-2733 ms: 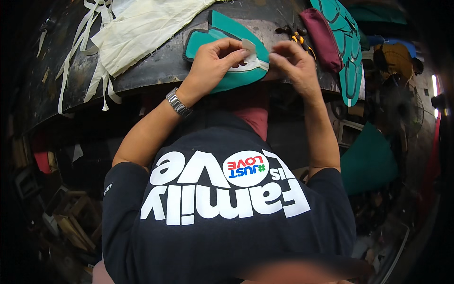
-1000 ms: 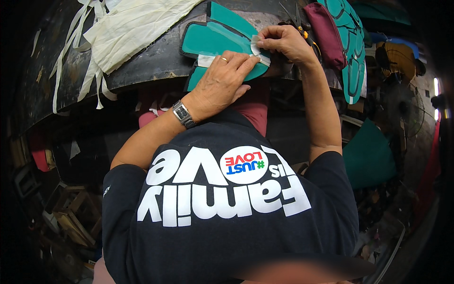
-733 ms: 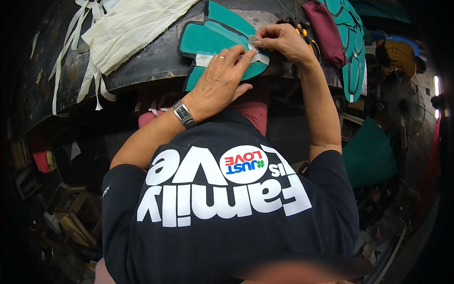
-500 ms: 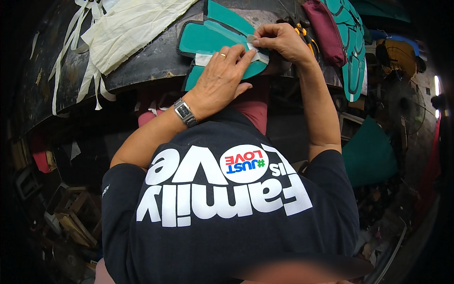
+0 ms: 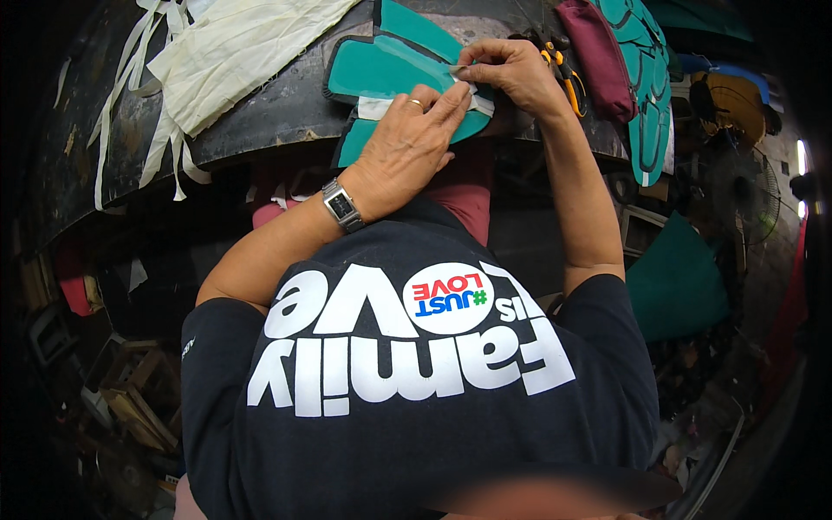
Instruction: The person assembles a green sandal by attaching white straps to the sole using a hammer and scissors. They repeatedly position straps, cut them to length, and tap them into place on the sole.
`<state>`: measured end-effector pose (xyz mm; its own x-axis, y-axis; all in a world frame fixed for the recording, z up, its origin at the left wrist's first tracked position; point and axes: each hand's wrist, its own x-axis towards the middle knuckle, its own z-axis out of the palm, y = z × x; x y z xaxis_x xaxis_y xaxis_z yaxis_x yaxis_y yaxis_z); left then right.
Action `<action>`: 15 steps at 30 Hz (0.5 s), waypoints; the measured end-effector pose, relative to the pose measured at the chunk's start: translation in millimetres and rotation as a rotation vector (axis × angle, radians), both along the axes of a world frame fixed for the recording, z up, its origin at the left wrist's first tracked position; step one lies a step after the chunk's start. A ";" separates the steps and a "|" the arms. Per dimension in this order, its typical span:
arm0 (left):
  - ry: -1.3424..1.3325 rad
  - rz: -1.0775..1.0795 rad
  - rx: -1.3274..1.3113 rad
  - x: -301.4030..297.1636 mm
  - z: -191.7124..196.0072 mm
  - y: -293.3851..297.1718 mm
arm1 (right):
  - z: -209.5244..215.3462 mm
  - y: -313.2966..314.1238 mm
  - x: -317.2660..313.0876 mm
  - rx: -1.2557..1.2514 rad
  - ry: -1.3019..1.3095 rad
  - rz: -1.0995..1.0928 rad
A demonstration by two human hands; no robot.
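On the dark worktable lies a flat green piece with black edging point(image 5: 381, 71), its several lobes fanning out. A white strip point(image 5: 374, 108) runs across it and passes under my left hand point(image 5: 406, 149). That hand is closed over the piece, its bent fingertips pressing the strip near the right end and its thumb tucked low. From the right, my right hand point(image 5: 517, 78) pinches the strip's end between thumb and forefinger, close by the left fingertips. The pinched end is mostly hidden by the fingers.
Cream cloth with loose ties point(image 5: 234, 69) covers the table's left. Yellow-handled pliers point(image 5: 568, 80), a maroon zip pouch point(image 5: 598, 61) and more green black-lined pieces point(image 5: 648, 121) lie right of my right hand. The table's curved front edge point(image 5: 260, 149) runs close to my body.
My right fingers have lowered the strip's raised end toward the green piece. My left fingers have bent more and the left thumb has drawn in.
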<state>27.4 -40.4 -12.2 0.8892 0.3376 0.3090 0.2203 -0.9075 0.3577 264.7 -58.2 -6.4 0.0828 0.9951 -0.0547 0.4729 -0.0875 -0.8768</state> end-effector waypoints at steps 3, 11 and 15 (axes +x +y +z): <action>0.021 -0.002 0.026 0.0 -0.9 -0.4 | 0.9 2.1 0.4 -0.001 -0.001 0.012; -0.003 0.015 0.045 1.1 -3.3 -0.8 | 14.1 6.4 3.1 -0.162 -0.013 0.049; 0.006 0.025 0.023 3.3 -3.9 -2.1 | 17.6 7.5 5.3 -0.162 0.025 0.086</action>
